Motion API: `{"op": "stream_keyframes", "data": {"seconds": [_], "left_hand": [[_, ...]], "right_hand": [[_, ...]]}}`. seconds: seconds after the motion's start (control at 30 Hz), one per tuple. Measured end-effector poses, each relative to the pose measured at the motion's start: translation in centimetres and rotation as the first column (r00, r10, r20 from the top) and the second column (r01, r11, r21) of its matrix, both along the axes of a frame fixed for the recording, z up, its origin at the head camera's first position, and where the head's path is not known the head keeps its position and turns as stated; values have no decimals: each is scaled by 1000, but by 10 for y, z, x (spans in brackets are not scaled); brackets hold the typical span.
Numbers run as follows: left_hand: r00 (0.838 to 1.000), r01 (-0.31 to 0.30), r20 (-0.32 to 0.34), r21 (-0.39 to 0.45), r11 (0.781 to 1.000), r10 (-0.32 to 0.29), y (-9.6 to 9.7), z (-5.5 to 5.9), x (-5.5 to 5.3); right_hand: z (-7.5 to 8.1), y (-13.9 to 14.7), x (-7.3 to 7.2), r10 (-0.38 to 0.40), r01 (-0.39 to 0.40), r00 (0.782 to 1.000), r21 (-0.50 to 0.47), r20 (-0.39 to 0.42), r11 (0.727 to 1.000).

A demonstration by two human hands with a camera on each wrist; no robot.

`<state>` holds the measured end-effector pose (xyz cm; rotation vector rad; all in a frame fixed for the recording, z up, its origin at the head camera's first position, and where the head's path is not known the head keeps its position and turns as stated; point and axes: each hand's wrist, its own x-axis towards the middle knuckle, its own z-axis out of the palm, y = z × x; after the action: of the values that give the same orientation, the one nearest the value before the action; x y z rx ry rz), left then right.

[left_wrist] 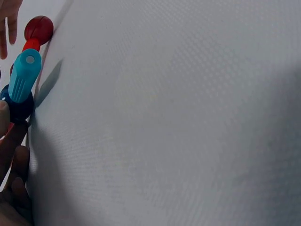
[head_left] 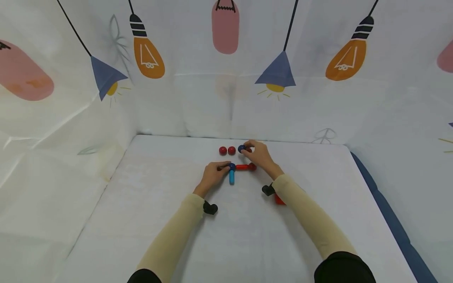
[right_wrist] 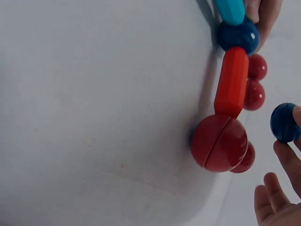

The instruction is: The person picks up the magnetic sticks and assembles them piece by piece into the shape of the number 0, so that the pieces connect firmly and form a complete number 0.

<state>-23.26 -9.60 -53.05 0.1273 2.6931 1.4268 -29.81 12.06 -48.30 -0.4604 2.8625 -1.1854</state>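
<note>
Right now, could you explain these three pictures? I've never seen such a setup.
There is no robot here, just a person's left hand and right hand, both bare. The wide picture comes from a camera worn on the head, looking forward and down; the other two come from cameras worn on the left and right wrists.

On the white table, the left hand pinches a joined blue ball, which has a light-blue stick and a red stick attached; a red end ball sits at the red stick's far end. The right hand holds a separate blue ball. Beyond the joined piece lie three more red balls, one partly hidden by the right hand. A red object also shows beside the right sleeve, too covered to identify.
</note>
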Motion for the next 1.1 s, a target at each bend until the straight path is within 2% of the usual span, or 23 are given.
{"op": "stream_keyframes", "data": {"seconds": [0.17, 0.37, 0.63, 0.87, 1.1], "left_hand": [[1000, 12, -4, -8, 1000, -12, 1, -2, 2], [1000, 13, -21, -6, 1000, -14, 2, 0, 4], [999, 0, -39, -14, 1000, 0, -1, 3, 4], [999, -5, -33, -24, 1000, 4, 1, 2, 3], [1000, -13, -17, -27, 1000, 13, 2, 2, 3]], "right_hand": [[6, 4, 20, 15, -15, 1000, -26, 19, 1000], [7, 6, 45, 73, -72, 997, -71, 25, 995], [-1, 2, 73, 139, -137, 990, -91, 13, 986], [-8, -1, 92, 140, -132, 989, -132, 51, 982], [-24, -3, 109, 152, -132, 983, -173, 106, 976]]}}
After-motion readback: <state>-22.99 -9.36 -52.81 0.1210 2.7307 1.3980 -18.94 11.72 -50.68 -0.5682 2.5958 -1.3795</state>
